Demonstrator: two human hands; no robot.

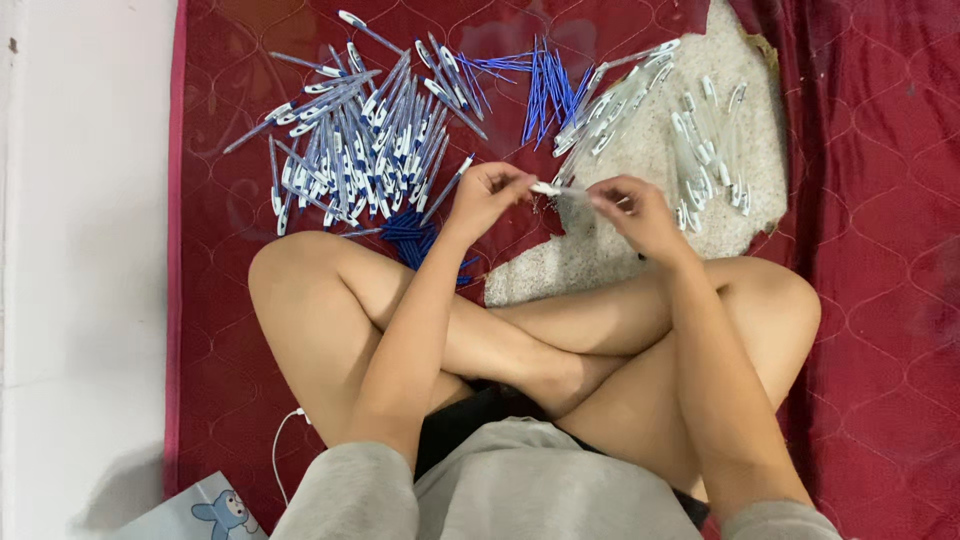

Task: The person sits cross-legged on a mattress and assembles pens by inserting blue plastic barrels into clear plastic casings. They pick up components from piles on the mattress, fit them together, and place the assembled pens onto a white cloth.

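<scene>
I sit cross-legged on a dark red quilted mat (880,250). My left hand (487,195) and my right hand (632,208) meet in front of me, both pinching one slim clear pen barrel (556,189) held level between them. A big heap of assembled white and blue pens (355,140) lies to the left of my left hand. Blue refills (545,90) fan out just beyond the hands. Clear pen barrels (615,105) and another group of barrels (710,150) lie on a worn pale patch (600,260) of the mat.
More blue refills (410,232) lie by my left knee. A white cable (280,440) runs along the mat near my left thigh. A light blue box with a cartoon figure (205,510) sits at the bottom left. A white floor (80,270) borders the mat.
</scene>
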